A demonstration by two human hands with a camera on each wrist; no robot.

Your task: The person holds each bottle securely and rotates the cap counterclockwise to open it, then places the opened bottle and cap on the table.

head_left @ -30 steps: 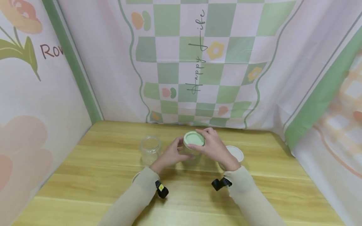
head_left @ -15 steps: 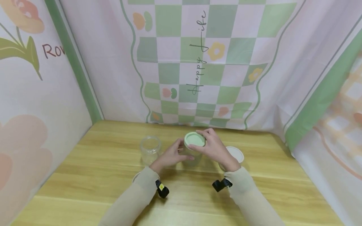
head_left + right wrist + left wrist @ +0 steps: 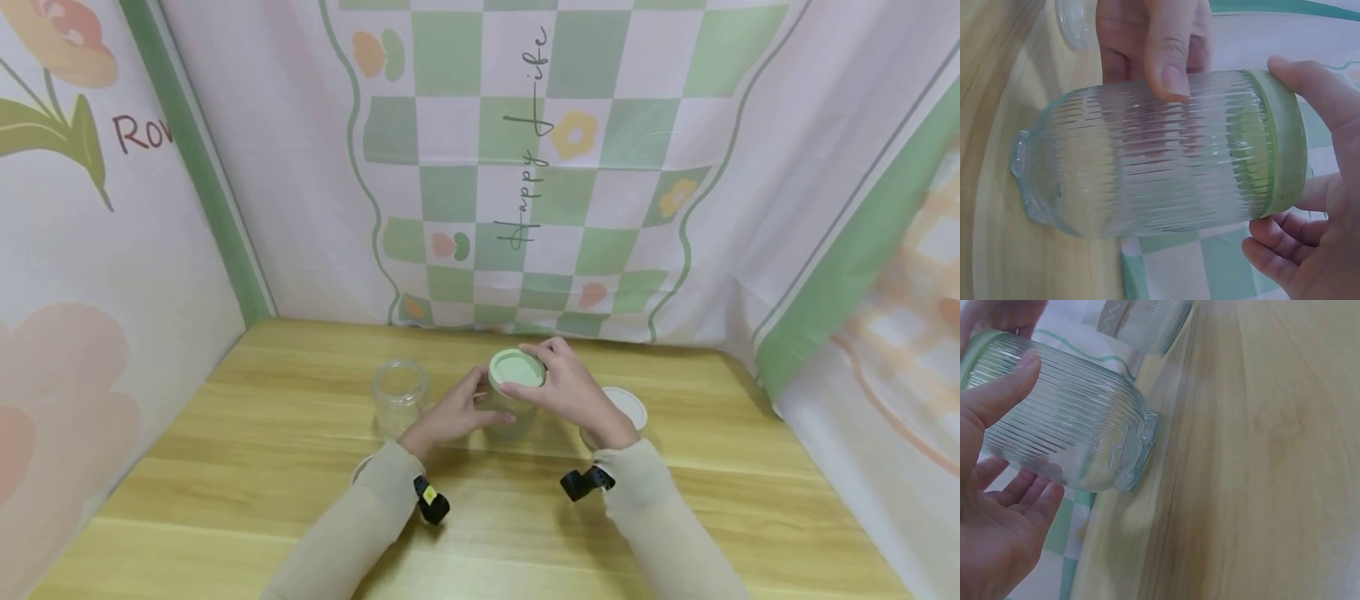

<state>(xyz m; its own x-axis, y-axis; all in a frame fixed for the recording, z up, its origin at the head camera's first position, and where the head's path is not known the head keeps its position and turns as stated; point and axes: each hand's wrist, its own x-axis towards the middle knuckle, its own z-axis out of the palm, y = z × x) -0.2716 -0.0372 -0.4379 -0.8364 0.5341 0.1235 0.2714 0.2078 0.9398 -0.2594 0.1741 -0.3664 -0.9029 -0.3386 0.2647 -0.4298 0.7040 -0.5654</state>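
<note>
A clear ribbed glass jar (image 3: pixel 1147 156) stands between my hands at the back middle of the table, topped by a pale green lid (image 3: pixel 517 368). My left hand (image 3: pixel 453 410) holds the jar's body, with its thumb on the near side and its fingers round the far side. With thumb and fingers my right hand (image 3: pixel 566 387) grips the lid's edge. In the head view the hands partly cover the jar's body. No contents show through the glass in either wrist view. Whether its foot touches the table is hard to tell.
An uncovered glass jar (image 3: pixel 400 396) stands left of my left hand. Behind my right wrist is a jar with a white lid (image 3: pixel 628 407), partly hidden. A round pale rim (image 3: pixel 361 469) peeks out beside my left sleeve. A patterned curtain (image 3: pixel 517 292) borders the wooden table (image 3: pixel 502 533).
</note>
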